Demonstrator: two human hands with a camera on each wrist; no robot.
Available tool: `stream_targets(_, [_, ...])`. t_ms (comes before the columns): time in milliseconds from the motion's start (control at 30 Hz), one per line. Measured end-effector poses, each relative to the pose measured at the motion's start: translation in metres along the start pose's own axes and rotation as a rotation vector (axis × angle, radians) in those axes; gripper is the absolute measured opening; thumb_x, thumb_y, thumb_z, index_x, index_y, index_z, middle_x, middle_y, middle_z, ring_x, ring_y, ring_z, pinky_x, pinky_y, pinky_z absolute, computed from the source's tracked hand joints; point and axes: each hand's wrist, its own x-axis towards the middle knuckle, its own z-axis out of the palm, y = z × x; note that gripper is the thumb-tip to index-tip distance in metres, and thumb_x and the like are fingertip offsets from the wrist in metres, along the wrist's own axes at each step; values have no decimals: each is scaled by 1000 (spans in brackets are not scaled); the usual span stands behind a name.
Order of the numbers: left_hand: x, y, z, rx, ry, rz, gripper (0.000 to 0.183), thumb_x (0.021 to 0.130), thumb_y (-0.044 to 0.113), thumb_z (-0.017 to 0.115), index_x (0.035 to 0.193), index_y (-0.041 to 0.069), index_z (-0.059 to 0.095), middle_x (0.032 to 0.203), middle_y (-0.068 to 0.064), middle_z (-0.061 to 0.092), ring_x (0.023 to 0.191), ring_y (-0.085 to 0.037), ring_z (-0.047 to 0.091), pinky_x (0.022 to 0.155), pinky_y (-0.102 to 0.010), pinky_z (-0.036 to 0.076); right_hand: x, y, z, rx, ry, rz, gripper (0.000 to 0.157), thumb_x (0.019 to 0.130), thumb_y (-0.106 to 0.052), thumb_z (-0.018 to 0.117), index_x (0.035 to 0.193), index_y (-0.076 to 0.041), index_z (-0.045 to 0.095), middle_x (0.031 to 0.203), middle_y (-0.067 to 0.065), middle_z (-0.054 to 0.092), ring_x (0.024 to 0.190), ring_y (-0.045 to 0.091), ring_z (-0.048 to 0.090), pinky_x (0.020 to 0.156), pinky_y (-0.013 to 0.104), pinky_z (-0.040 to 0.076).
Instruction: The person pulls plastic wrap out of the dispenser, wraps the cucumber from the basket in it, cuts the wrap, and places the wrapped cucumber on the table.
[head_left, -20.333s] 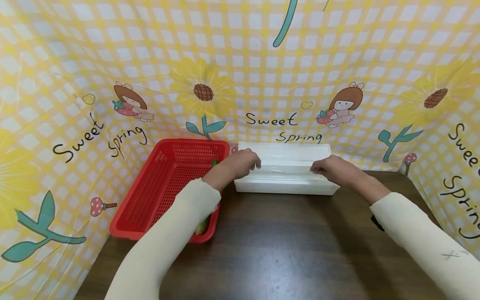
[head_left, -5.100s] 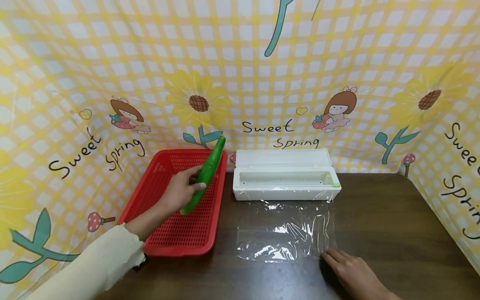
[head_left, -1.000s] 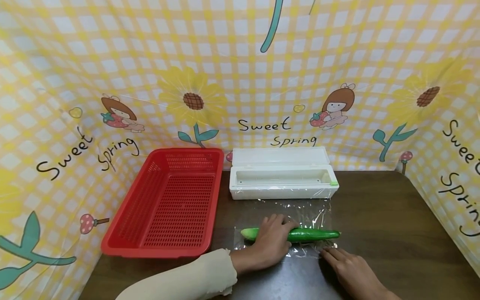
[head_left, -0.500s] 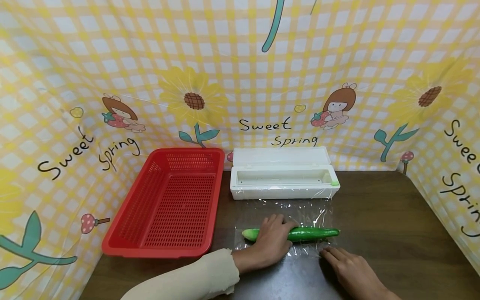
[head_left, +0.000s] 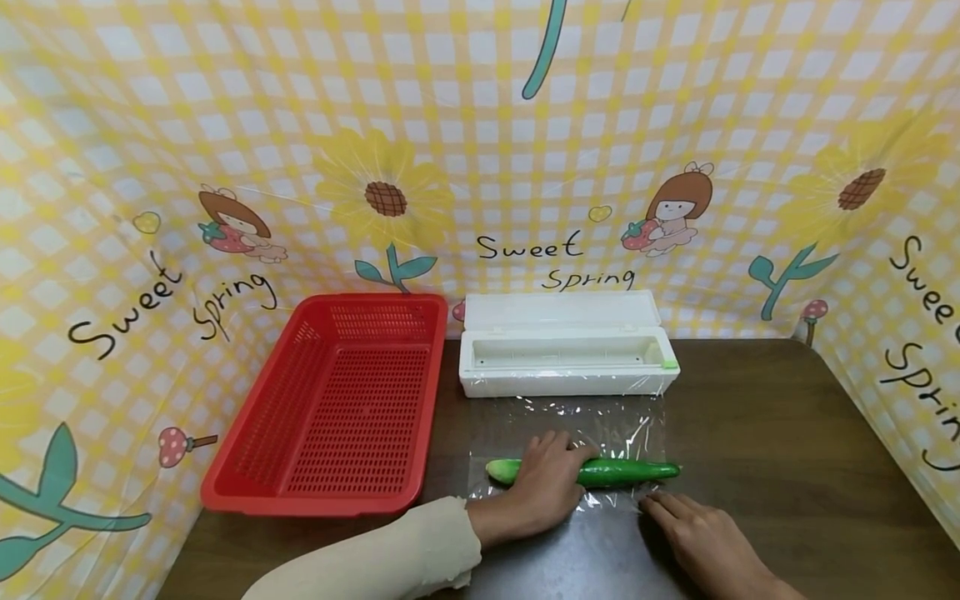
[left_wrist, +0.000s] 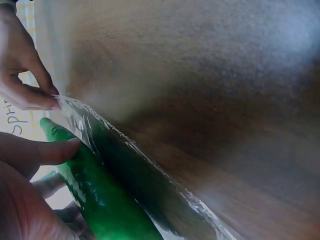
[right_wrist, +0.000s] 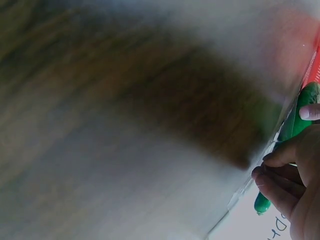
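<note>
A green cucumber (head_left: 618, 472) lies crosswise on a sheet of clear plastic wrap (head_left: 547, 414) that runs from the white box toward the front of the table. My left hand (head_left: 547, 479) grips the cucumber near its paler left end, thumb on the near side and fingers over the far side. In the left wrist view the cucumber (left_wrist: 107, 200) sits close behind the wrap's loose front edge. My right hand (head_left: 701, 533) pinches the front right corner of the wrap between thumb and fingertips, as the right hand (right_wrist: 290, 175) shows in the right wrist view.
The white wrap dispenser box (head_left: 570, 385) stands at the back with its lid raised and a green slider (head_left: 670, 364) at its right end. A red perforated basket (head_left: 322, 504) is at the left. A yellow checked cloth (head_left: 495, 167) hangs behind the brown table (head_left: 780, 433).
Since five seconds ago, the left hand has brought the cucumber from above the basket onto the wrap. Over the last second both hands have stayed almost still. Earlier, both hands were at the box.
</note>
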Motion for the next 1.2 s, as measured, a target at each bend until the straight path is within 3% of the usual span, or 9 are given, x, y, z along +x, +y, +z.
stream_targets(267, [0,-2,1,14,-16,5,56,71,14,72,125,25,63,98,3,60,79,-9,42,66,-21,26,2,1,1,7,31,-8,56,98,-14,14,97,-8,70,92,2,66,80,15,66,56,30,54])
stream_targets(500, [0,0,-2,15,-31,-13,42,84,31,67,125,26,64,98,4,60,80,-9,43,67,-21,27,7,3,-2,17,50,15,58,105,-23,14,95,-8,70,92,2,67,81,16,66,56,31,55])
stream_targets(633, [1,-1,-5,-12,-25,-15,36,89,30,61,124,23,65,95,4,60,80,-8,44,68,-21,29,12,5,-4,28,63,41,54,106,-25,19,94,-9,69,91,2,68,80,17,66,55,31,55])
stream_targets(967, [-5,-10,-11,-74,-48,-33,33,88,24,61,119,13,67,97,2,60,83,-9,45,71,-22,31,20,9,-8,70,45,92,53,106,-32,21,96,-10,69,92,3,69,81,15,65,60,32,56])
stream_targets(1200, [-5,-12,-8,-45,-73,-37,34,89,29,62,121,18,66,98,3,59,85,-10,47,70,-23,31,21,11,-6,89,55,111,36,103,-27,37,96,-11,68,93,0,67,81,14,64,58,32,55])
